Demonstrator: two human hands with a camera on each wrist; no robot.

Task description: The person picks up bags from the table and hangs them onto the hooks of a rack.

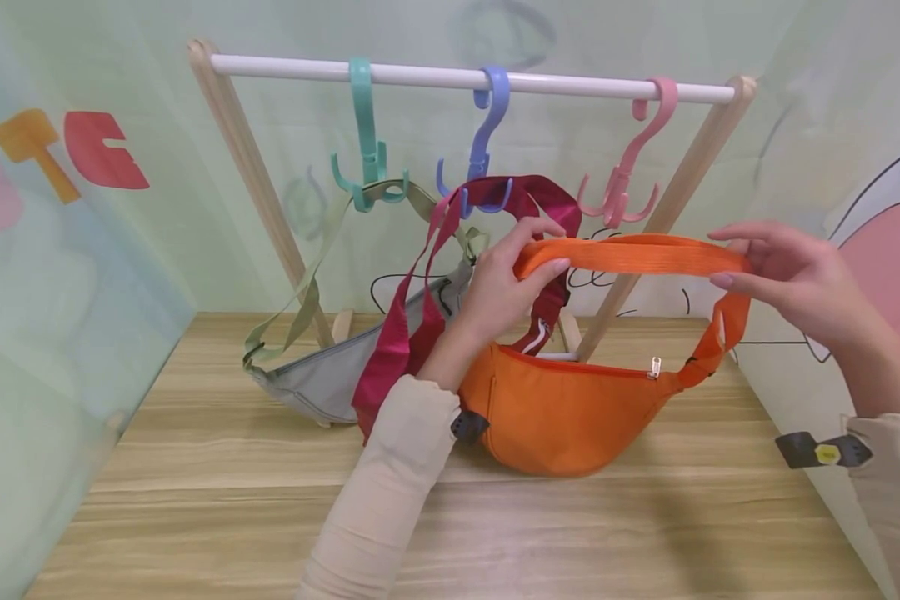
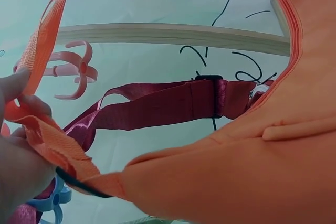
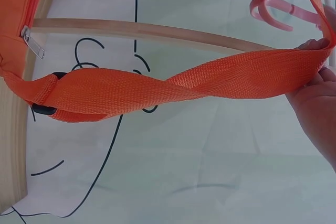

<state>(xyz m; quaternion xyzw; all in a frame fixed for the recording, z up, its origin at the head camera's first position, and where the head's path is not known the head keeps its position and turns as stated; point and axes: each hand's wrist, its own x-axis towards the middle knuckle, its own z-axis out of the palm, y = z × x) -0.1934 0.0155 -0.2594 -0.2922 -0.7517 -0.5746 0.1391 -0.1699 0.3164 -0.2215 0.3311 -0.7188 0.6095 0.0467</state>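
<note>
An orange waist bag (image 1: 570, 412) hangs by its orange strap (image 1: 637, 255), which is stretched level between my two hands. My left hand (image 1: 506, 279) pinches the strap's left end between thumb and fingers. At the other end my right hand (image 1: 791, 279) pinches it too. Up and behind is a pink hook (image 1: 621, 171) with nothing on its prongs. In the right wrist view the strap (image 3: 210, 80) shows a twist between the hand and the black buckle (image 3: 44, 108). Part of the bag's left side lies behind my left wrist.
A white rail (image 1: 427, 75) on wooden legs carries the hooks. A grey bag (image 1: 330, 379) hangs from the green hook (image 1: 363, 125); a magenta strap (image 1: 393, 358) loops over the blue hook (image 1: 487, 125). Below lies the wooden tabletop (image 1: 217, 500).
</note>
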